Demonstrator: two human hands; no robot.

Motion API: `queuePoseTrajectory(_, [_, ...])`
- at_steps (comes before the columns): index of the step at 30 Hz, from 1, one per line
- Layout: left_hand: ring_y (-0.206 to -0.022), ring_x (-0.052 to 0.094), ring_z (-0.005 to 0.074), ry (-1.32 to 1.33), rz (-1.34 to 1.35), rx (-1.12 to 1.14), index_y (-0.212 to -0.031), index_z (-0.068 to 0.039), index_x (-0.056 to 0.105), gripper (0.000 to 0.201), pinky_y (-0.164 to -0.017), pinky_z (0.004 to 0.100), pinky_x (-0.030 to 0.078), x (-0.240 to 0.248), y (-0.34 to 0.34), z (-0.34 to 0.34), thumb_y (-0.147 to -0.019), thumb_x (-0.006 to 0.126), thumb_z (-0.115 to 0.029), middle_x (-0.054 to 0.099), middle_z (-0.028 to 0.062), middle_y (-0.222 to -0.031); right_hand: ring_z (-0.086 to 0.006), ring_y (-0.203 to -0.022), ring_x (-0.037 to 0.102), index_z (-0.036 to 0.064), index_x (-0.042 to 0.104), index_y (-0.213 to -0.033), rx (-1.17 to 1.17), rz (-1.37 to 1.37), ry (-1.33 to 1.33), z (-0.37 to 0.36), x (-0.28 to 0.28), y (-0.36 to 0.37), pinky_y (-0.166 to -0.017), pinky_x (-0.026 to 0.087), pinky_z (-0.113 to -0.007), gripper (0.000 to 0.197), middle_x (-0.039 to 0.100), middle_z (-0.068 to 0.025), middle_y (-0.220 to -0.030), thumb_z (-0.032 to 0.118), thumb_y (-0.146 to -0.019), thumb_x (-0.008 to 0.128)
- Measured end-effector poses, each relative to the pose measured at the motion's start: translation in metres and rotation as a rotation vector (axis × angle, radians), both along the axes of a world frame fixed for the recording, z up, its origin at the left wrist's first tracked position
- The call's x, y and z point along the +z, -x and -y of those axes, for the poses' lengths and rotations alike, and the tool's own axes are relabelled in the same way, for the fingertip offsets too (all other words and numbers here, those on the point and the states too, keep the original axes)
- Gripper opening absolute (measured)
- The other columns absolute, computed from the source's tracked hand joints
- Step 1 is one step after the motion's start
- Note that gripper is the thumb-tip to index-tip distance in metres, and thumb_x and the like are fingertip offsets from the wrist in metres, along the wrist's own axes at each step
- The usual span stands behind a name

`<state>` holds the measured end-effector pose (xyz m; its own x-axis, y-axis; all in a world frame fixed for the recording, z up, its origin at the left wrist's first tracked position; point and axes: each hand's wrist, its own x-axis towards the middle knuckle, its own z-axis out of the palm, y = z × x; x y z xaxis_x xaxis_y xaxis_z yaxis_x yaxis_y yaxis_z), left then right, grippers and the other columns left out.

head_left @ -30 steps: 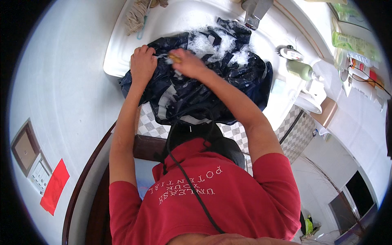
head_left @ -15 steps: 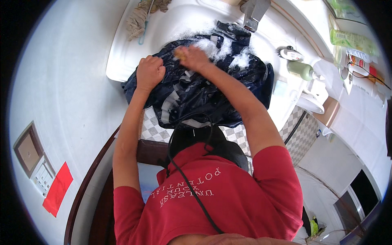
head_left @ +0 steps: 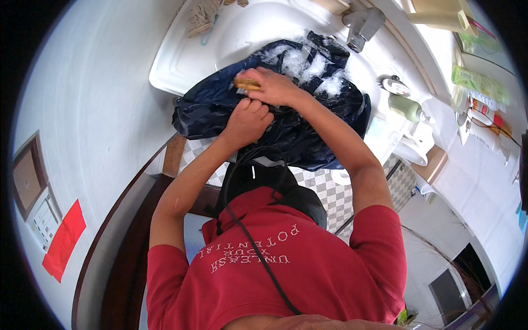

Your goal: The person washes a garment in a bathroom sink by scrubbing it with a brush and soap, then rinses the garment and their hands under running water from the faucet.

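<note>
A wet navy garment point(head_left: 212, 107) with white suds point(head_left: 308, 66) on it lies bunched over the front of the white sink point(head_left: 170, 69), and part of it hangs past the near edge. My right hand point(head_left: 272, 88) is closed around a small yellow-brown scrubbing brush point(head_left: 247, 84), held against the cloth. Just below it, my left hand point(head_left: 247, 122) forms a fist on the garment, gripping a fold. The brush's bristles are hidden from view.
A grey faucet point(head_left: 364, 28) rises at the back of the sink. A beige cloth point(head_left: 202, 17) lies at the back left. To the right are a white-backed brush point(head_left: 395, 86), a green pump bottle point(head_left: 406, 108) and a shelf holding several bottles point(head_left: 478, 82). A wall stands close on the left.
My left hand has moved right and nearer to me, to just below my right hand. The garment's left part has been spread and shifted. My right hand still holds the brush.
</note>
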<state>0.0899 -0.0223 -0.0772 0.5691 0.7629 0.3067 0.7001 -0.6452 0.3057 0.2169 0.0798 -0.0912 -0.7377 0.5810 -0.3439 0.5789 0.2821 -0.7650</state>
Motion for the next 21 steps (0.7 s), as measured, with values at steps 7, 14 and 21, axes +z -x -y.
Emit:
queuePoseTrajectory(7, [-0.083, 0.049, 0.0197, 0.244, -0.067, -0.021, -0.078, -0.012, 0.056, 0.015, -0.076, 0.0339, 0.036, 0.020, 0.009, 0.001, -0.066, 0.063, -0.019, 0.048, 0.0027, -0.079, -0.0329, -0.102, 0.054, 0.0263, 0.042, -0.119, -0.149, 0.613, -0.158, -0.040, -0.084, -0.053, -0.081, 0.044, -0.045, 0.045, 0.053, -0.0145, -0.112, 0.043, -0.079, 0.054])
queuePoseTrajectory(14, [-0.105, 0.044, 0.0275, 0.220, -0.103, 0.528, -0.121, -0.010, 0.048, 0.066, -0.087, 0.0420, 0.033, 0.037, 0.032, 0.006, -0.067, 0.068, -0.042, 0.049, 0.0079, -0.116, -0.0359, -0.105, 0.046, 0.0220, 0.039, -0.120, -0.527, 0.668, -0.430, -0.042, -0.104, -0.051, -0.083, 0.039, -0.050, 0.049, 0.046, -0.0151, -0.111, 0.040, -0.078, 0.057])
queuePoseTrajectory(21, [-0.075, 0.045, 0.0217, 0.122, -0.059, 0.260, -0.084, -0.008, 0.058, 0.016, -0.065, 0.0324, 0.038, 0.015, 0.008, 0.031, -0.068, 0.053, -0.010, 0.045, 0.0036, -0.079, -0.0285, -0.090, 0.058, 0.0221, 0.040, -0.122, -0.187, 0.035, 0.041, -0.006, 0.002, 0.007, -0.076, 0.047, -0.038, 0.049, 0.054, -0.0118, -0.107, 0.026, -0.077, 0.058])
